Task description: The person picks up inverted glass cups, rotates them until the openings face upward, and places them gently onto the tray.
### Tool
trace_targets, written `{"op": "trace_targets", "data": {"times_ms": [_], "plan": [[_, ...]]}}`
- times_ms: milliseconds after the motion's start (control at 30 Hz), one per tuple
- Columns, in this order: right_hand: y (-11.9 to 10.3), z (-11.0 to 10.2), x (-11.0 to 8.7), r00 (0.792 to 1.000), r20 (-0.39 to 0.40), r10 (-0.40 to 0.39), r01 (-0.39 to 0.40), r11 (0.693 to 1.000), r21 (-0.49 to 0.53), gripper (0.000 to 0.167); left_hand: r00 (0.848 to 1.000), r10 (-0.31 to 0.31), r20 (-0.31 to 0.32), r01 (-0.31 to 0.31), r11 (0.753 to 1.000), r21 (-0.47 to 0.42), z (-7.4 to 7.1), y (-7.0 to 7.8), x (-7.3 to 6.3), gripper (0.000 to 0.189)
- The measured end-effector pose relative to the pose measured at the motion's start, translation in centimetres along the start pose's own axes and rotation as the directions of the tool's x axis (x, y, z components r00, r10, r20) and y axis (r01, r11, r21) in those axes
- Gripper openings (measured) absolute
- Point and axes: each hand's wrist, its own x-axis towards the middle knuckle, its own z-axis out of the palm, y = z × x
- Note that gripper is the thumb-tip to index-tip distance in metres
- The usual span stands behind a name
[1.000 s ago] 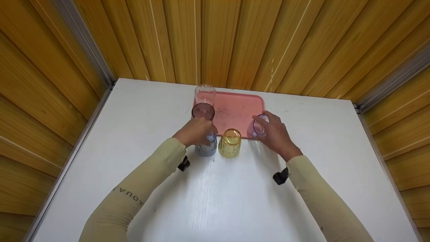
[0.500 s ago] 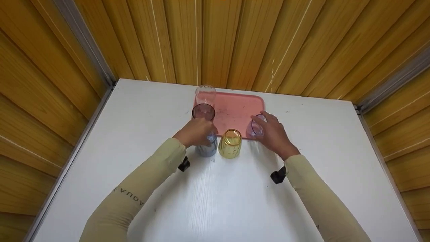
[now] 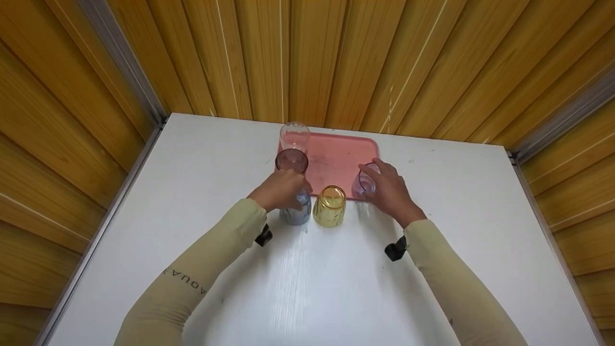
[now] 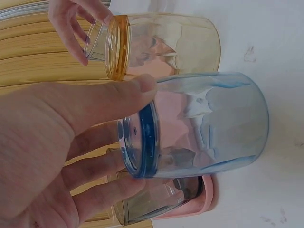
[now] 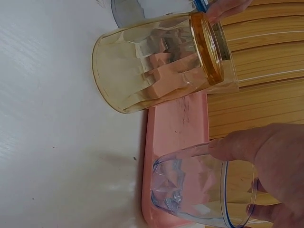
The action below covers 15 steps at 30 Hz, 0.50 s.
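Around the pink tray (image 3: 336,156), the right hand (image 3: 388,188) holds a purple-rimmed glass (image 5: 194,183) at four o'clock, mouth up, thumb and fingers pinching it near the rim; the left hand (image 3: 281,188) pinches the raised base of the upturned blue glass (image 3: 295,216) at seven o'clock, on the white surface (image 3: 326,288). A light, even pinch probably serves best, with the purple-rimmed glass kept level, its base inside the tray's edge, and clear of the yellow glass (image 3: 329,214) at six o'clock; whether that base fully rests is hard to tell. The left fingers should likely steady the blue glass without tipping it. Compared with a second ago, the right hand and its glass sit slightly further toward nine o'clock, while the left hand's grip looks unchanged
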Motion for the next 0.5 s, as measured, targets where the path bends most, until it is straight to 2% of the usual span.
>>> {"op": "trace_targets", "data": {"times_ms": [267, 500], "plan": [[0.17, 0.25, 0.45, 1.0, 0.009, 0.021, -0.02, 0.999, -0.025, 0.075, 1.0, -0.023, 0.006, 0.023, 1.0, -0.003, 0.1, 0.02, 0.06, 0.046], [0.44, 0.56, 0.76, 1.0, -0.027, -0.005, 0.005, 1.0, -0.03, 0.078, 1.0, -0.011, -0.003, 0.011, 1.0, 0.01, 0.13, -0.02, 0.01, 0.045]]}}
